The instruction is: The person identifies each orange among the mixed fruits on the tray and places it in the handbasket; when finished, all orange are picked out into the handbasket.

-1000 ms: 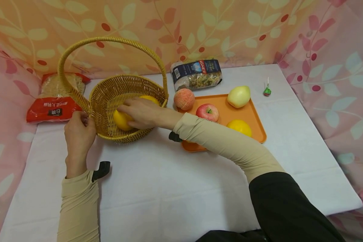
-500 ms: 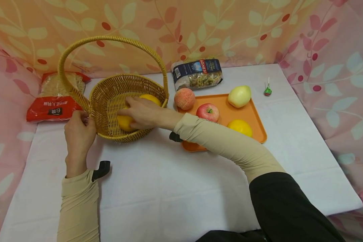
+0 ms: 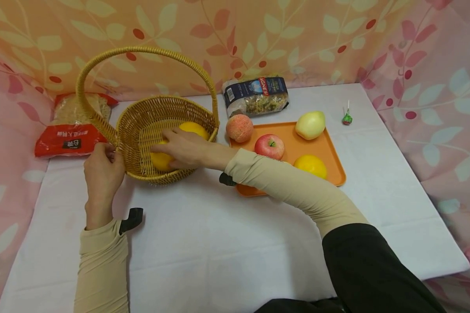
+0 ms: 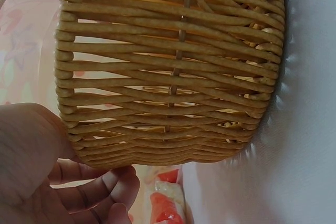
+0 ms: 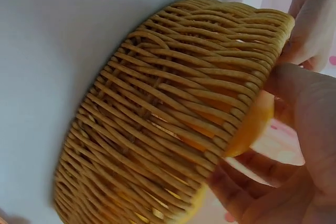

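Observation:
The wicker basket [image 3: 141, 114] with a tall arched handle stands on the left of the table. My left hand [image 3: 104, 174] grips its left rim; in the left wrist view, the fingers [image 4: 123, 184] curl at the woven wall's end. My right hand [image 3: 188, 148] reaches over the near rim into the basket. Its thumb and fingers hold a smooth yellow fruit [image 3: 160, 161], partly hidden under the hand. Another yellow fruit [image 3: 196, 128] lies behind that hand, inside the basket. Through the weave, the right wrist view shows yellow skin, with the right hand [image 5: 294, 150] beyond the rim.
An orange tray [image 3: 330, 161] bears an apple [image 3: 269, 146], a pale pear-like fruit [image 3: 310, 125] and a yellow fruit [image 3: 311, 165]. A peach [image 3: 239, 128] sits at its corner. Behind are a pasta bag [image 3: 255, 95] and a red-and-clear bag [image 3: 71, 130]. A lollipop [image 3: 347, 117] lies right.
The yellow fruit under my right hand has shifted slightly right and down in the basket, and the right fingers have moved a little. The left hand stays on the rim.

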